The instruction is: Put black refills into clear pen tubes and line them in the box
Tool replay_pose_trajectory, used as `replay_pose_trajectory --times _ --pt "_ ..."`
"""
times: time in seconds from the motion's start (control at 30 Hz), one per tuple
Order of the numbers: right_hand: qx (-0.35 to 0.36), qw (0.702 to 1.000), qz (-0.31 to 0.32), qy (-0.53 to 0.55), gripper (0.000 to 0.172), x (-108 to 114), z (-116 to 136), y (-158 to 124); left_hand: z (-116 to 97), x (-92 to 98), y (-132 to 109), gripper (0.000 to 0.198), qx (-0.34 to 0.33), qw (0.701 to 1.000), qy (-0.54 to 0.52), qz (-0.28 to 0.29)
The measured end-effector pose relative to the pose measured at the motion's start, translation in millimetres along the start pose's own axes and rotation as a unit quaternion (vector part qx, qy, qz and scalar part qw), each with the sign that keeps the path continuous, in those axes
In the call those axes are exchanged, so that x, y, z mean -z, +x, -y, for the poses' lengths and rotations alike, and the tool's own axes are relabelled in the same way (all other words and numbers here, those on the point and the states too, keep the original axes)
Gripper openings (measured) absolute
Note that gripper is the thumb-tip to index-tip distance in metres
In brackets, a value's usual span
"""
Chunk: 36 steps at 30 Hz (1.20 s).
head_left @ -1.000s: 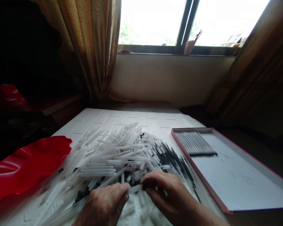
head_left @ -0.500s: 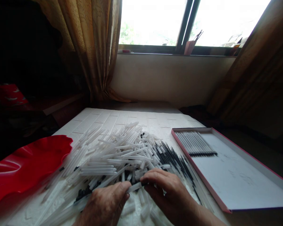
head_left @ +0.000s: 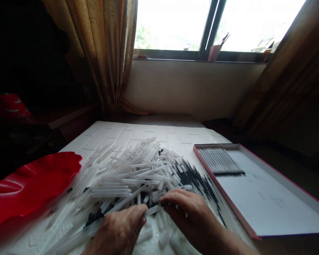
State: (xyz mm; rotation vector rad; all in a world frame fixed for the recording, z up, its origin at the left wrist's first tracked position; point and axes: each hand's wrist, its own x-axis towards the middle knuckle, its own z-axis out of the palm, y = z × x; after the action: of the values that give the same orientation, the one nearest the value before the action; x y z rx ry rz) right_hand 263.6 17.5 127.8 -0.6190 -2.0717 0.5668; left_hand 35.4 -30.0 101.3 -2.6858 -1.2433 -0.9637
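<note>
My left hand (head_left: 118, 228) pinches one end of a translucent plastic tube (head_left: 152, 210) at the near edge of the table. My right hand (head_left: 189, 211) is closed on the tube's other end, where a black piece shows at the fingertips. Both hands sit at the front of a big heap of translucent tubes (head_left: 124, 177). Thin black refills (head_left: 195, 177) lie fanned out just right of the heap, behind my right hand.
A red wavy-edged dish (head_left: 32, 186) lies at the left. A shallow pink-rimmed box (head_left: 266, 198) at the right holds a row of finished pens (head_left: 220, 162) at its far end. The white tabletop (head_left: 154, 132) runs back to a wall, curtains and window.
Both hands have stayed on the same tube at the front of the heap. The right hand has shifted a little forward and to the right.
</note>
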Motion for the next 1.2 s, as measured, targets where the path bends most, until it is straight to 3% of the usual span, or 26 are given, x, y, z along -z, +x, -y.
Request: replay_pose_trajectory --times 0.27,0.6,0.9,1.2 --pt "0.007 1.000 0.022 0.001 0.017 -4.1 -0.5 -2.9 -1.3 -0.3 0.0 0.024 -0.001 1.000 -0.006 0.003" --pt "0.079 0.993 0.031 -0.083 0.018 -2.6 -1.3 -3.7 -2.3 3.7 2.6 0.025 -0.012 1.000 -0.009 0.018" --pt "0.107 0.960 0.014 -0.259 0.054 -5.8 3.5 -2.4 -3.3 -3.4 -1.7 0.023 -0.037 0.999 -0.006 0.000" --pt "0.039 0.983 0.083 -0.158 0.048 3.7 8.1 1.6 -7.0 2.5 3.7 0.024 -0.010 0.999 -0.036 0.021"
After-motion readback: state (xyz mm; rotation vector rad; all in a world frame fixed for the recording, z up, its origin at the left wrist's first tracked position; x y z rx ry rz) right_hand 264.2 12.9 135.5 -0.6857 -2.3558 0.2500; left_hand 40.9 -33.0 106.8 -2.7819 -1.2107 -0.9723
